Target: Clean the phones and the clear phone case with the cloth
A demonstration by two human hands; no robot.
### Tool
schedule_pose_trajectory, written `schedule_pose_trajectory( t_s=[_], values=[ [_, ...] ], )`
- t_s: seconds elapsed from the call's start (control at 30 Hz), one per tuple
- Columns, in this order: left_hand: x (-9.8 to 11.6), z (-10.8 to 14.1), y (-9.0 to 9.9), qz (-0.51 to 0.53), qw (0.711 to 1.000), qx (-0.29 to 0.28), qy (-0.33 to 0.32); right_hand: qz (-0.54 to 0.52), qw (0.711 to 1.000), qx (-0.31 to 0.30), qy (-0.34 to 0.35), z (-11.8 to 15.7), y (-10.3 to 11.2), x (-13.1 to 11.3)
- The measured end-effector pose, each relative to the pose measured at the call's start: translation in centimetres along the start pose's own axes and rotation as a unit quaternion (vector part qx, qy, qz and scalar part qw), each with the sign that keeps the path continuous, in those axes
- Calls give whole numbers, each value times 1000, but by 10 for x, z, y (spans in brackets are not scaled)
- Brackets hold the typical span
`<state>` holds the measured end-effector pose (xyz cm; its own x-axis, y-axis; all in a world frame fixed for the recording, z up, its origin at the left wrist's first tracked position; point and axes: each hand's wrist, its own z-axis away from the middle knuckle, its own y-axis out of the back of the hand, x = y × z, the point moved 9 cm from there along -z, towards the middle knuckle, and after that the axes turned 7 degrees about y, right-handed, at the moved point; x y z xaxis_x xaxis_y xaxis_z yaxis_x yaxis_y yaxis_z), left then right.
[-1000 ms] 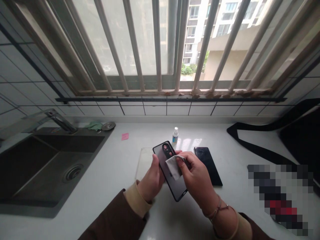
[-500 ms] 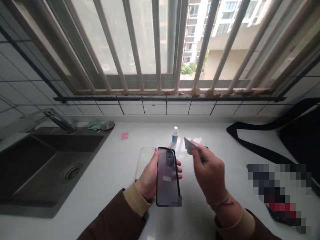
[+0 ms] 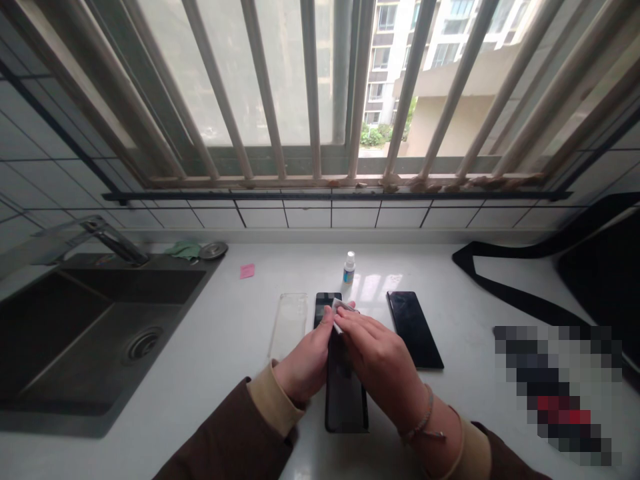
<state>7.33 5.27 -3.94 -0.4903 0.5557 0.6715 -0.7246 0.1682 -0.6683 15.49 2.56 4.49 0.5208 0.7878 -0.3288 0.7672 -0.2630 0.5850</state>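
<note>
My left hand (image 3: 307,360) grips a smoky, black-edged phone case (image 3: 346,403) along its left side, with the thumb near the top. My right hand (image 3: 375,353) pinches a folded white wipe (image 3: 338,313) and presses it to the upper part of the case, hiding much of that end. Behind the case, a dark phone (image 3: 324,304) lies on the counter, mostly covered. To the right rests a black phone (image 3: 416,331), and to the left a clear phone case (image 3: 290,320). A small white-capped bottle (image 3: 349,269) stands just beyond my hands.
At the left is a dark sink (image 3: 113,413) with a faucet (image 3: 117,240); a green cloth (image 3: 184,250) lies at its back edge. A pink note (image 3: 247,271) sits on the white counter (image 3: 225,413). A black strap (image 3: 510,287) and a blurred-out item (image 3: 555,393) lie to the right.
My right hand has moved left with the wipe, from beside the case onto its upper part. The case has shifted slightly down and right, and the black phone at right now shows fully.
</note>
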Motion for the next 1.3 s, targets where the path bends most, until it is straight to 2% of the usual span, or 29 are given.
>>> schedule_pose_trajectory(
  t_s=[0.13,0.3,0.53,0.67,0.87,1.0,1.07,1.13,1.2,1.3],
  values=[
    [-2,0,3,11,1000,3,14,-19,1000,5,8,-2,0,-2],
    [3,0,6,10,1000,26,-9,-67,998,-13,15,-5,-3,-5],
    [10,3,21,3,995,99,20,-153,983,-93,32,-2,-15,-14],
    [20,6,35,-11,989,148,8,-207,964,-159,43,1,-22,-23],
    [33,8,49,-1,981,192,-18,-239,944,-227,17,3,-27,-32],
    [39,10,52,-11,978,204,-38,-283,928,-239,-41,2,-22,-26],
    [37,9,51,-1,979,204,-28,-325,912,-228,-99,2,-22,-15],
    [33,8,47,18,982,188,-9,-376,890,-179,-186,3,-22,6],
    [30,6,41,31,986,163,13,-427,852,-80,-293,9,-22,34],
    [24,6,35,18,989,137,55,-476,756,103,-436,29,-20,76]
  ],
)
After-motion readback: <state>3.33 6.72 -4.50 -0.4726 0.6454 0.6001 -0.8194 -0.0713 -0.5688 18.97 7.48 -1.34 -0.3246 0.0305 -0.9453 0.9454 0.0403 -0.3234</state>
